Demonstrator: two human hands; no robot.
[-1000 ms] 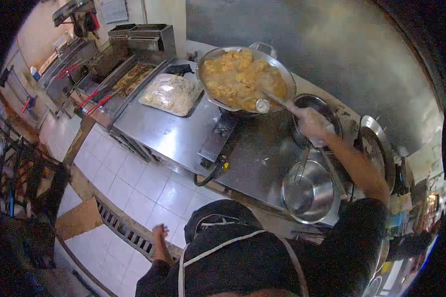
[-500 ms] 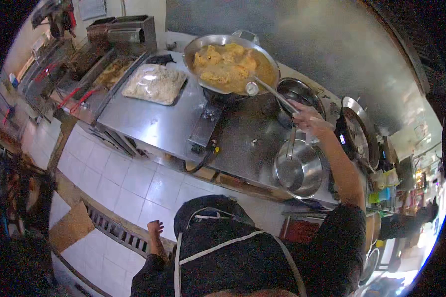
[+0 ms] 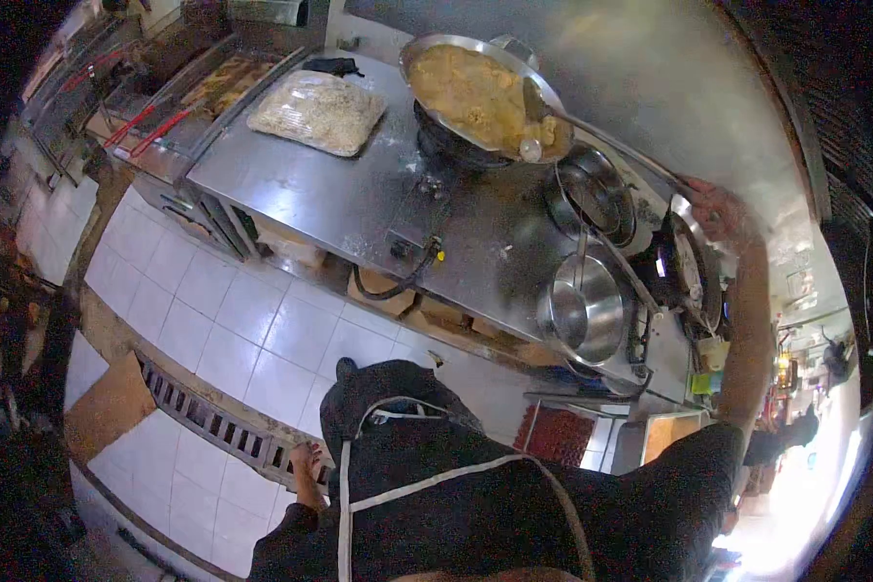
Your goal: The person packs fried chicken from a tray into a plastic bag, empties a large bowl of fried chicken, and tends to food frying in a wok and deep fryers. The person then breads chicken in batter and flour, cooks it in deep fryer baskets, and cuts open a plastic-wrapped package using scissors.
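My right hand (image 3: 718,209) is closed around the end of a long-handled metal cooking utensil (image 3: 626,150). The utensil's dark head dips into the right side of a wide metal pan (image 3: 419,94), where golden pieces sit in bubbling oil (image 3: 470,87). Whether that head is a skimmer or a ladle I cannot tell. A round dial thermometer (image 3: 531,149) shows at the pan's near rim. My left hand (image 3: 306,459) hangs low beside my body over the floor, fingers loosely apart and holding nothing.
A bag of pale crumbs (image 3: 318,112) lies on the steel counter (image 3: 310,189). Right of the burner are a dark pan (image 3: 592,194), a steel pot (image 3: 592,315) with a handle inside, and another metal utensil (image 3: 630,272) lying across. Deep fryers (image 3: 165,107) with red handles stand left.
My right hand has moved right and is farther from the pan, gripping a longer handle. The view has shifted. My left hand stays low and free.
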